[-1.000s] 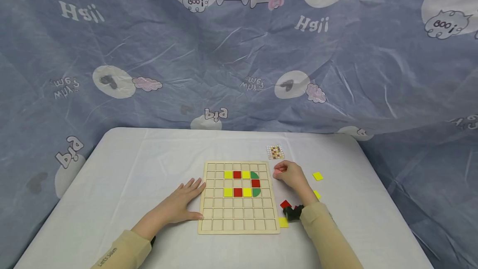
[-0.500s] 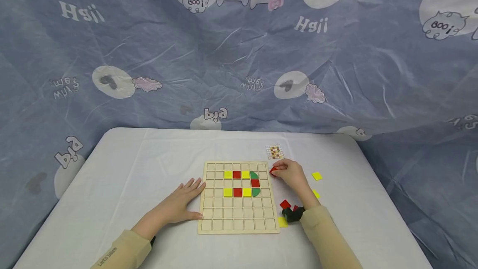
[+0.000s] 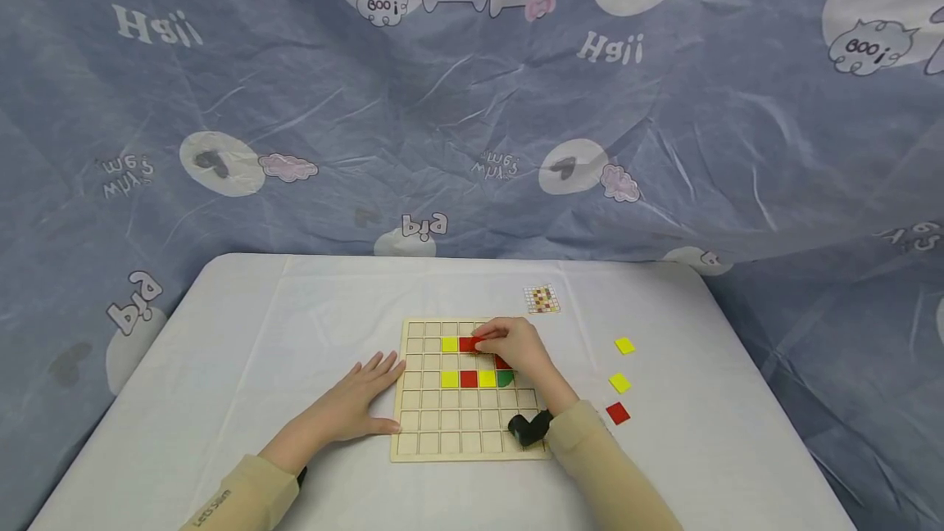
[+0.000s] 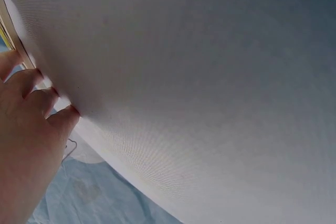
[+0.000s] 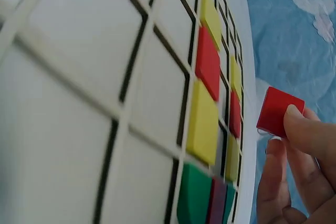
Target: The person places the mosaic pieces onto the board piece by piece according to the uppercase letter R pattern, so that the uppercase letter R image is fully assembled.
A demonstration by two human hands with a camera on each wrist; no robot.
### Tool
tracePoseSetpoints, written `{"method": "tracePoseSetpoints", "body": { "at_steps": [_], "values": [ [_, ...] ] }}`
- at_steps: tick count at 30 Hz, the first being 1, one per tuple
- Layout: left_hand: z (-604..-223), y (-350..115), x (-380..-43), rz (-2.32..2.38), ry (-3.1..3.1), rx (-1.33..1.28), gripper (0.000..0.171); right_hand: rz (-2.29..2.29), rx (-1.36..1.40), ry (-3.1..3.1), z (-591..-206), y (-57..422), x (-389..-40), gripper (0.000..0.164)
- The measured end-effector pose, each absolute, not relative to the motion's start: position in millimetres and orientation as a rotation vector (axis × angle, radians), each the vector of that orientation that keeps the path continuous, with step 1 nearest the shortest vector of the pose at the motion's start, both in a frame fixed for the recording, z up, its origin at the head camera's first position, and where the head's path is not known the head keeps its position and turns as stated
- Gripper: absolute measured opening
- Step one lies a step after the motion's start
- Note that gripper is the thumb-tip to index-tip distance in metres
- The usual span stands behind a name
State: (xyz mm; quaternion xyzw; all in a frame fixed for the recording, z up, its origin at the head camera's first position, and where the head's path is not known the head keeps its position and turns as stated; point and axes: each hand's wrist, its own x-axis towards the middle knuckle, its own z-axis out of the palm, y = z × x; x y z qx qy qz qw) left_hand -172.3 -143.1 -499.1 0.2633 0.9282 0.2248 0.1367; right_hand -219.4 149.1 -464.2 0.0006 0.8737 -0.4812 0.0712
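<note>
A wooden grid board point(image 3: 472, 459) lies on the table with colored tiles set in its upper part. My right hand point(image 3: 519, 347) is over the board's upper rows. Between thumb and fingers it pinches a square red tile point(image 5: 275, 109), held up off the board in the right wrist view. Below it are two rows of yellow and red tiles, with a green quarter-round tile point(image 3: 505, 379) at the right end of the lower row. The hand covers the upper row's right end. My left hand point(image 3: 347, 404) lies spread, fingertips and thumb at the board's left edge.
Two loose yellow tiles point(image 3: 619, 383) and a red tile point(image 3: 618, 413) lie right of the board. A small printed pattern card point(image 3: 542, 299) is behind its upper right corner. A patterned blue curtain point(image 3: 442, 105) hangs behind the white table point(image 3: 295, 293).
My right hand has carried the red tile leftward, from beside the board's upper right edge to over its upper rows. My left hand stays put.
</note>
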Motion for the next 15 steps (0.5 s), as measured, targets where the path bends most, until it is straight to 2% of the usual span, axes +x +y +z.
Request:
{"method": "tracePoseSetpoints", "body": {
  "at_steps": [15],
  "values": [
    [-502.4, -143.7, -174.2, 0.645, 2.686, 0.747, 0.098, -1.269, -0.136, 2.685, -480.2, 114.4, -220.7, 0.008]
  ]
}}
